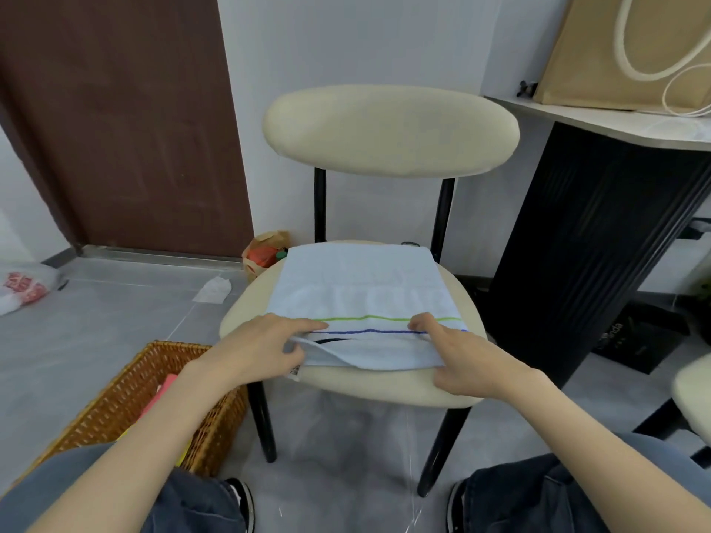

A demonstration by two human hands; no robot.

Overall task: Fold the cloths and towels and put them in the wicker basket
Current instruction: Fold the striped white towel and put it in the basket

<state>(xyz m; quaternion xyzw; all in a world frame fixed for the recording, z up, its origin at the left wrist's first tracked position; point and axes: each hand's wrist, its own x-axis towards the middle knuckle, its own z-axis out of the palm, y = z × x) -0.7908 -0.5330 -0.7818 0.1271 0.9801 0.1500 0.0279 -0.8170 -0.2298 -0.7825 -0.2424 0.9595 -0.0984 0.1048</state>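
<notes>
Tiles of grey floor at the far left carry a white plastic bag (23, 290) with red print, in front of a brown door (123, 121). Nearer, at the lower left, the wicker basket (215, 428) stands on the floor just beside the chair's front left leg, with a pink cloth (165, 386) lying inside it. Above the basket, the left hand (257, 348) pinches the near left corner of the towel (361, 286): the thumb is tucked under a raised top layer and the fingers lie close together on top, the index finger stretched along a green stripe. The pale blue towel lies folded flat on the cream chair seat (384, 386), its green and blue stripes running across the near end; the cushioned backrest (390, 130) stands behind it, and a small paper bag (265, 251) sits on the floor behind the seat. The right hand (458, 359) grips the near right corner, index finger laid on top by the stripes, thumb against the towel's edge. At the far right a black table base (584, 240) holds a pale top bearing a tan tote bag (615, 51).
</notes>
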